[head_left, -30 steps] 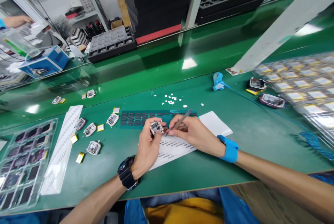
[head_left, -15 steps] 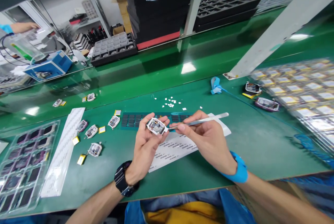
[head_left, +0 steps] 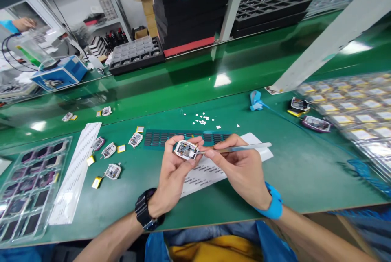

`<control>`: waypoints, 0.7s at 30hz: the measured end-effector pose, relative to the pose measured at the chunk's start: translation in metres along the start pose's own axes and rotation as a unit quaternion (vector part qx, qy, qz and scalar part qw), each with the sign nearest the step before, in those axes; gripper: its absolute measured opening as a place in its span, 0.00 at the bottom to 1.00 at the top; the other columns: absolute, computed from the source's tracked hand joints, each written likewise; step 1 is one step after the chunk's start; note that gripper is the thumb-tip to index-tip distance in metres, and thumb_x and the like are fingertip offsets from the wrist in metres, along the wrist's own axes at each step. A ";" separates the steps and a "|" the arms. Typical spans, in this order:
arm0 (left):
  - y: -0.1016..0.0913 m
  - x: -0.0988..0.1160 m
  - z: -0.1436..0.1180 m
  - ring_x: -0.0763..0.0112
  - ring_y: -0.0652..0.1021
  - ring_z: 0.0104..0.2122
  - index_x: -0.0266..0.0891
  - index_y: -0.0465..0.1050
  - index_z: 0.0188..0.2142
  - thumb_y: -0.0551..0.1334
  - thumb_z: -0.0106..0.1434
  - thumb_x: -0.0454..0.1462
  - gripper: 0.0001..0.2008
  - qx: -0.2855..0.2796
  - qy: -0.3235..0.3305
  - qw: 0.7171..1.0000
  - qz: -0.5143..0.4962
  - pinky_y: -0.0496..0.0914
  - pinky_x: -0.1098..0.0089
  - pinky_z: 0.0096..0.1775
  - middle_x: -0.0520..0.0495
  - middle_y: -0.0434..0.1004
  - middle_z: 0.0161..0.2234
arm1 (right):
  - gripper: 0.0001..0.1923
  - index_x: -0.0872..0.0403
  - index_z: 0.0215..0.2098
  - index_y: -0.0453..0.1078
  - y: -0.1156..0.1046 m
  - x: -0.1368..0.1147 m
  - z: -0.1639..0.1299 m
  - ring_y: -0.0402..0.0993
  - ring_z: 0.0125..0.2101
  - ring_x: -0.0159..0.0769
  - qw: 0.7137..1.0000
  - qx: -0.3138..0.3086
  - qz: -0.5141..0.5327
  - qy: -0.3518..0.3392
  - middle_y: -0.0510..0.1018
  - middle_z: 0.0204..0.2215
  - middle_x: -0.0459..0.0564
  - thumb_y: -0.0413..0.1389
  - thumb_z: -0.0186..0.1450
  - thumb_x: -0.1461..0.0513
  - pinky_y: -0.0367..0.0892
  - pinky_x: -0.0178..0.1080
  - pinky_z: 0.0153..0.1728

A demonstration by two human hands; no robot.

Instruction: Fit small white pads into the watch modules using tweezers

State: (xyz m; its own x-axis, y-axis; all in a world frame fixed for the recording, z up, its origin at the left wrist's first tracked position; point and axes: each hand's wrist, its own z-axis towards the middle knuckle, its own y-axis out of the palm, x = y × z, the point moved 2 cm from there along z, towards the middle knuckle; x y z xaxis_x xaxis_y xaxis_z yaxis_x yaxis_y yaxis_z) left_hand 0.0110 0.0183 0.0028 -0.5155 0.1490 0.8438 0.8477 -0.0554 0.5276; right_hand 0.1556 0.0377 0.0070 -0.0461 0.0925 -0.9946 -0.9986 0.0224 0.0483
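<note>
My left hand holds a small white-framed device housing with its circuit board facing up. A pair of metal tweezers is pinched in my right hand, the tips reaching into the right end of the housing. At those tips sits a small white piece; whether the tweezers still grip it I cannot tell. Beneath both hands lies a white printed sheet, and behind them a dark strip sheet with rows of black pieces.
Several open housings with yellow-edged batteries lie left, near a clear tray of parts. White scraps are scattered behind my hands. Two housings and battery trays are at right. Another person's hand shows far left.
The tweezer tips have moved from the housing's right edge to inside it, bringing the white piece over the circuit board. The whole view has shifted slightly.
</note>
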 end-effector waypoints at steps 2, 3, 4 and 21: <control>0.000 0.000 0.000 0.66 0.76 0.53 0.47 0.59 0.49 0.65 0.60 0.32 0.21 0.003 0.002 1.000 0.002 0.66 0.59 0.57 0.47 0.76 0.53 | 0.17 0.50 0.28 0.66 0.001 0.000 0.000 0.80 0.26 0.37 1.000 0.003 -0.009 -0.006 0.78 0.24 0.46 0.67 0.56 0.50 0.75 0.36 0.24; 0.000 0.000 0.000 0.65 0.76 0.53 0.47 0.59 0.49 0.65 0.60 0.33 0.21 0.005 0.002 1.000 0.004 0.66 0.59 0.57 0.46 0.76 0.53 | 0.17 0.50 0.27 0.66 0.001 0.000 -0.001 0.79 0.26 0.37 1.000 0.006 -0.015 -0.011 0.78 0.24 0.46 0.67 0.56 0.50 0.75 0.36 0.24; 0.000 0.000 0.000 0.65 0.76 0.54 0.47 0.59 0.49 0.66 0.60 0.33 0.22 0.006 0.001 1.000 0.007 0.66 0.58 0.57 0.46 0.76 0.53 | 0.17 0.50 0.27 0.66 0.002 0.000 -0.001 0.79 0.26 0.37 1.000 0.010 -0.021 -0.017 0.78 0.24 0.46 0.67 0.56 0.50 0.75 0.37 0.24; -0.047 0.053 0.105 0.71 0.81 0.44 0.41 0.60 0.52 0.58 0.62 0.26 0.20 0.125 0.009 0.935 0.332 0.72 0.65 0.50 0.45 0.75 0.46 | 0.14 0.48 0.30 0.68 -0.014 -0.014 0.075 0.81 0.32 0.47 0.989 -0.020 -0.119 -0.080 0.81 0.28 0.48 0.65 0.57 0.50 0.77 0.48 0.34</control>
State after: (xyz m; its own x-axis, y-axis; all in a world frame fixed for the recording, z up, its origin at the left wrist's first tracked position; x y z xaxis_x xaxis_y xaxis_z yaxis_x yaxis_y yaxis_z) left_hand -0.0432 0.1326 0.0118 0.1346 0.1464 0.9800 0.9831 0.1041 -0.1506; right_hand 0.1721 0.1104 0.0274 0.1924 0.2450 -0.9502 -0.9810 0.0228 -0.1927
